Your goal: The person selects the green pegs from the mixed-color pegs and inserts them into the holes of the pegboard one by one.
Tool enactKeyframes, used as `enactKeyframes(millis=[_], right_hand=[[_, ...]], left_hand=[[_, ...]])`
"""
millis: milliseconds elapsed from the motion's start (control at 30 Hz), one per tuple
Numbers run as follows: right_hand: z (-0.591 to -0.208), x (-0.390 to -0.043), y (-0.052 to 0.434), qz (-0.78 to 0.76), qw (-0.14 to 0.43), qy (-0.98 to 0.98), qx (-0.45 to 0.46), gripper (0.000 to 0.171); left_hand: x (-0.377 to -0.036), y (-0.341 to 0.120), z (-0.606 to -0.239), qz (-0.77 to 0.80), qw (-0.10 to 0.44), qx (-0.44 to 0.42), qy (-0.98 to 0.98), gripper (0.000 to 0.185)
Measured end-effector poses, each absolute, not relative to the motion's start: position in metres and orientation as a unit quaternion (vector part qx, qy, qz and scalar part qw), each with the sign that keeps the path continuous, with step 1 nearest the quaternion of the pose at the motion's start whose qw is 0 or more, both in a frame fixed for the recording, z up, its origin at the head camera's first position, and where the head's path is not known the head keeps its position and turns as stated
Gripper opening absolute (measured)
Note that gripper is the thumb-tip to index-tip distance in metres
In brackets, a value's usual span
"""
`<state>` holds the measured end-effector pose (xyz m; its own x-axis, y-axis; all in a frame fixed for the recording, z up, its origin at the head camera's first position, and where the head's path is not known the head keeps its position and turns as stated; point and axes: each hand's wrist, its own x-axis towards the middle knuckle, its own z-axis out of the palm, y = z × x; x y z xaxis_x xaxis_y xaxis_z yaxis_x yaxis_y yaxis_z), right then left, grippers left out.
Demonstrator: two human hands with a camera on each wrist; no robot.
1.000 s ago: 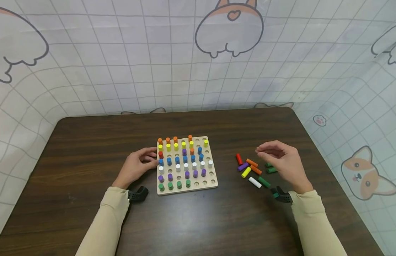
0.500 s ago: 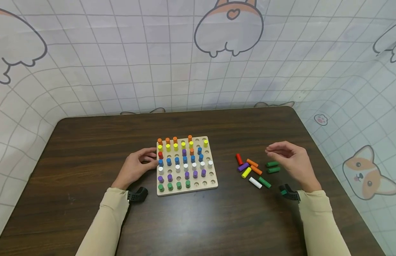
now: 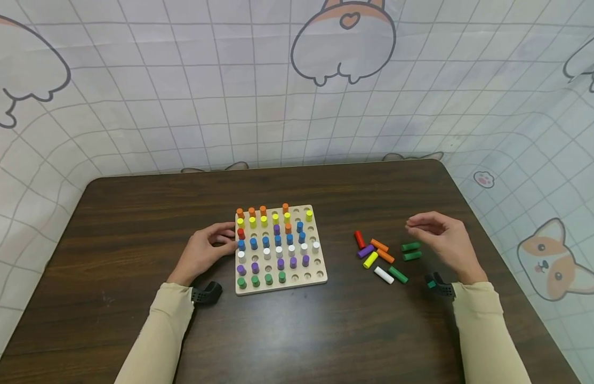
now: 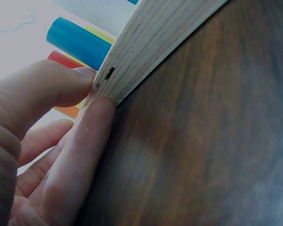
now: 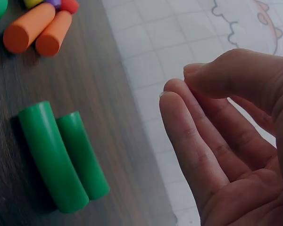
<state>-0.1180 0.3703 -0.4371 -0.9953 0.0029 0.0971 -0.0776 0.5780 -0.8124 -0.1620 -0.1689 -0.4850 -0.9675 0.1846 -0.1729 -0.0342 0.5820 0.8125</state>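
Sleeves frame the desk (image 3: 134, 213) from my remote seat: left hand (image 3: 203, 252) presses relaxed fingers against the pegboard (image 3: 321, 277), likely steadying it; right hand (image 3: 443, 242) hovers empty, loosely curled, above two green pegs (image 3: 411, 251) lying side by side.

Pegboard (image 3: 280, 285) sits mid-table (image 3: 134, 224), pegs standing in its holes. Left hand (image 3: 204, 252) rests on the table, touching the board's left edge. Loose pegs (image 3: 376, 256) lie in a cluster right of the board. Right hand (image 3: 443, 240) hangs just right of the cluster, over two side-by-side pegs (image 5: 61, 155).
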Motion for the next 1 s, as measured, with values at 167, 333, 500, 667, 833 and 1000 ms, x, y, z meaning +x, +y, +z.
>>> enactKeyframes(millis=[167,333,500,667,833,1000], right_hand=[[-0.441,-0.124,0.374,0.454,0.022,-0.89,0.026,0.027],[-0.444,-0.125,0.376,0.45,-0.024,-0.892,0.02,0.032],[-0.448,-0.126,0.38,0.445,-0.06,-0.893,0.029,0.036],[-0.448,-0.124,0.385,0.434,-0.091,-0.896,0.027,0.036],[-0.447,-0.121,0.391,0.416,-0.117,-0.901,0.026,0.036],[-0.448,-0.12,0.395,0.399,-0.124,-0.908,0.024,0.038]], left_hand=[[-0.162,-0.169,-0.486,0.455,0.119,0.044,0.882,0.06],[-0.161,-0.169,-0.484,0.451,0.12,0.042,0.883,0.061],[-0.161,-0.168,-0.483,0.456,0.122,0.041,0.88,0.06],[-0.159,-0.169,-0.483,0.459,0.124,0.039,0.879,0.061],[-0.159,-0.169,-0.482,0.462,0.125,0.036,0.877,0.061],[-0.159,-0.168,-0.481,0.46,0.124,0.038,0.878,0.06]])
